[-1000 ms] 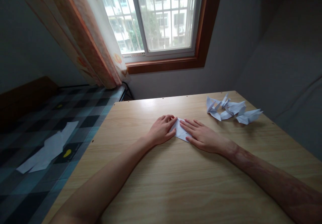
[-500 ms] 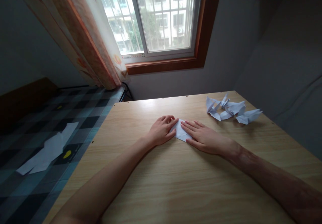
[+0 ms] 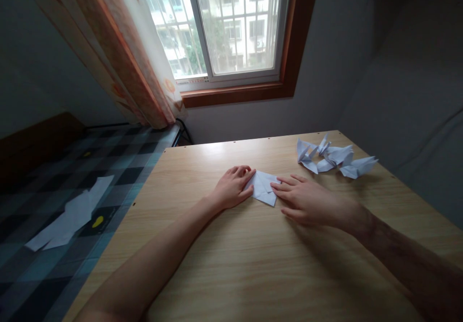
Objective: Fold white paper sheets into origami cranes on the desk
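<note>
A small folded white paper (image 3: 263, 188) lies flat on the wooden table, with crease lines and a folded flap showing on its upper face. My left hand (image 3: 233, 186) holds down its left corner with thumb and forefinger, while the other fingers curl inward. At the paper's right edge is my right hand (image 3: 307, 199), open, its fingers stretched out and slightly apart. The tips of its upper fingers touch or nearly touch the paper; the thumb sits just beyond the lower right side.
Several folded paper cranes (image 3: 334, 158) stand at the table's back right. The wooden table (image 3: 231, 264) reaches toward the wall under a barred window (image 3: 242, 28). On the left, cut white paper sheets (image 3: 74, 216) lie on a checked bedspread (image 3: 21, 225) near a curtain (image 3: 123, 57).
My right hand has slid right across the paper, uncovering its folded flap and right part. My left hand has stayed in place on the left corner.
</note>
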The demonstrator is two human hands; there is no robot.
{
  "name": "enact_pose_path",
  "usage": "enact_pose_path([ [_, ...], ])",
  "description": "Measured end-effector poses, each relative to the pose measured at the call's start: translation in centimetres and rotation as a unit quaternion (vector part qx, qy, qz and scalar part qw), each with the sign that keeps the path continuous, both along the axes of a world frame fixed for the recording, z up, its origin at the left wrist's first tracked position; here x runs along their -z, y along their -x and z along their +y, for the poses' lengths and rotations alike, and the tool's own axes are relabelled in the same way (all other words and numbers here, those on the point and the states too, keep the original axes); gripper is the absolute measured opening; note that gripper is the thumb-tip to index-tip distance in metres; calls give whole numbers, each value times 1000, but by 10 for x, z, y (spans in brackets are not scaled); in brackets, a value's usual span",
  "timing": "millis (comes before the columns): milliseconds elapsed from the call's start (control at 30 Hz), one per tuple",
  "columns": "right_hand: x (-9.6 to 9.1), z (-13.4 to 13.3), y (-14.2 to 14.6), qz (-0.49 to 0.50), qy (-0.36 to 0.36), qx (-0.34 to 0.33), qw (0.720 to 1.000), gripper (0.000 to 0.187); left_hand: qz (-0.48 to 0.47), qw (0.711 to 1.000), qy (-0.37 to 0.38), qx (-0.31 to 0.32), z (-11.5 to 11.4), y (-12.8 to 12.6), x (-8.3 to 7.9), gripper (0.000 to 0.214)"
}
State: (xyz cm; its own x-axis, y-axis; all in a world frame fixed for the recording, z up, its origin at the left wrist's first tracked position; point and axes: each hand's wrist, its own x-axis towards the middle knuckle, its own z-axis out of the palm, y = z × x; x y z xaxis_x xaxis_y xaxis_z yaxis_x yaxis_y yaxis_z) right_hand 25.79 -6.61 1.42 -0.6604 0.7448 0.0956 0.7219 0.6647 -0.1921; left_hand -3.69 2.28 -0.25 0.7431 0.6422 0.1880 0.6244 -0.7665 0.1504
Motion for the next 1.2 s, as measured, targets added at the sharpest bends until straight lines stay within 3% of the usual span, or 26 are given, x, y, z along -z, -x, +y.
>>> enact_pose_path([
  [200, -19, 4, 11, 34, -27, -27, 999, 29, -22, 1000, -5, -4, -2, 0, -3, 57],
  [300, -16, 10, 20, 51, -42, -9, 998, 21, -54, 998, -13, -10, -3, 0, -5, 58],
  [500, 24, 23, 25, 153, -80, 8, 985, 27, -90, 996, -9, 5, -5, -1, -9, 54],
  [600, 34, 26, 23, 199, -79, 23, 976, 25, -96, 995, 0, 20, -4, -1, -10, 60],
  [933, 34, 24, 27, 216, -71, 29, 973, 33, -130, 990, 7, -52, 0, -2, -2, 53],
  [1200, 34, 24, 29, 224, -70, 29, 972, 35, -266, 955, 109, -67, -2, -6, 6, 47],
])
